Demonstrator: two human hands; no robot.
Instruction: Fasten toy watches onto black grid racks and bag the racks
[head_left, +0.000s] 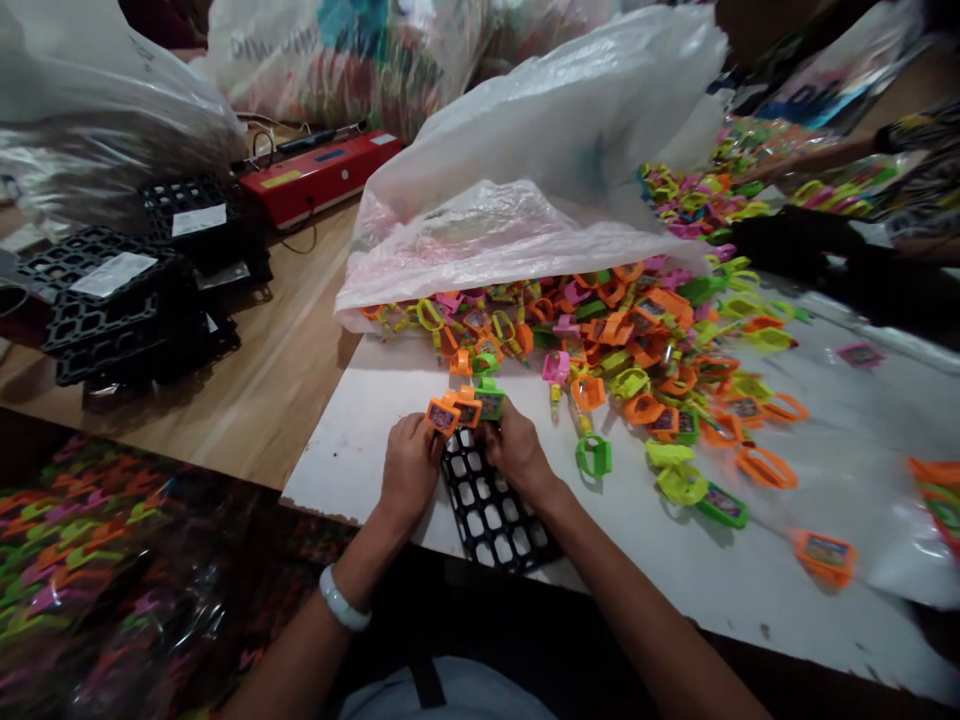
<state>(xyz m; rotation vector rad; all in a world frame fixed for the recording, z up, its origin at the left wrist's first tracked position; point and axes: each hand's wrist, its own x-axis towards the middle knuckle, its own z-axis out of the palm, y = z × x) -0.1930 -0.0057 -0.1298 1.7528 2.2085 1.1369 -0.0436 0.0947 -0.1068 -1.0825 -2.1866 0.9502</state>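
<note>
In front of my body lies a black plastic grid tray (498,512), with both hands at its far end. My left hand (409,468), a pale bangle on its wrist, is closed around an orange toy watch (442,416). Fingers of my right hand (519,455) are closed at a green toy watch (490,404). A second orange toy watch (468,408) sits between the two; which hand bears it I cannot tell. Just beyond is a large heap of toy watches (615,330) in orange, green, yellow and pink, spilling from a white plastic bag (525,230).
Stacked black grid trays (105,300) and a red box-shaped device (322,175) with a cord stand at the left. Filled plastic bags (337,60) line the back. A co-worker's arm (825,158) reaches in from the right. More colourful pieces (82,540) lie below the table edge.
</note>
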